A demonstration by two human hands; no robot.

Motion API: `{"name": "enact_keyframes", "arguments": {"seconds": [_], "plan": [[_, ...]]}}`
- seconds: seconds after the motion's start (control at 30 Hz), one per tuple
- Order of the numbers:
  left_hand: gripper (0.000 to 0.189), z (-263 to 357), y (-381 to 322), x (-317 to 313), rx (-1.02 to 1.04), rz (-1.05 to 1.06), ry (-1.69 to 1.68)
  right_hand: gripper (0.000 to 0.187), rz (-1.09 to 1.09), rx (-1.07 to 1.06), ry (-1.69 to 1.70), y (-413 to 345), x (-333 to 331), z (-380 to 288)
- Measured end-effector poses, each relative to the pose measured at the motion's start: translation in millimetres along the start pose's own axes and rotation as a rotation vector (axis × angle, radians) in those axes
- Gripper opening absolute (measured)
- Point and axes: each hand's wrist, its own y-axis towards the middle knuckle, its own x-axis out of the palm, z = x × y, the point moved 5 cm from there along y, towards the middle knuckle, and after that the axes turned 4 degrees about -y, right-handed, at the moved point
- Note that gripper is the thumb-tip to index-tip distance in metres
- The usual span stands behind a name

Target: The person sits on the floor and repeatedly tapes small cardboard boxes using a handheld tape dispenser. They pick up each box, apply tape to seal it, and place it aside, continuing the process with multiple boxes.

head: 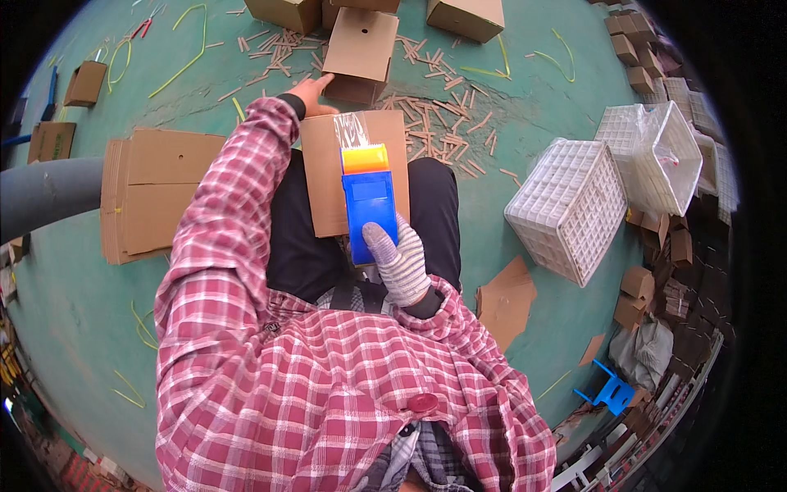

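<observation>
A cardboard box (323, 184) lies between my knees, its top panel facing me. My right hand (399, 264), in a striped knit glove, grips a blue tape dispenser (370, 203) with a yellow front end. From its toothed edge a strip of clear packing tape (351, 129) runs over the box's far edge. My bare left hand (312, 96) is at the far left corner of that box, thumb and forefinger spread. The forefinger's tip reaches the near edge of another carton (360, 46) on the floor; whether it touches cannot be told.
Small wooden sticks (430, 126) are scattered ahead on the green floor (246, 117). Flattened cartons (166, 184) are stacked at left beside a grey pipe (49, 190). White plastic crates (565, 206) stand at right. Red-handled pliers (142, 27) lie far left. A blue stool (609, 390) is lower right.
</observation>
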Motion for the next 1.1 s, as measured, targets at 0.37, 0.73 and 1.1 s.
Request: {"name": "enact_keyframes", "arguments": {"seconds": [0.37,0.73,1.1], "plan": [[0.056,64.4,-23.9,-2.0,0.193,-0.077,-0.469,0.047,0.009,0.152,-0.004,-11.0,-17.0,38.7],[0.056,66.1,-0.4,3.3,0.228,-0.111,-0.390,0.056,-0.029,0.263,0.098,-40.8,-26.4,71.3],[0.083,112.7,-161.1,53.8,0.991,-0.032,0.237,0.050,-0.023,0.254,0.068,-30.3,-36.9,84.5]]}}
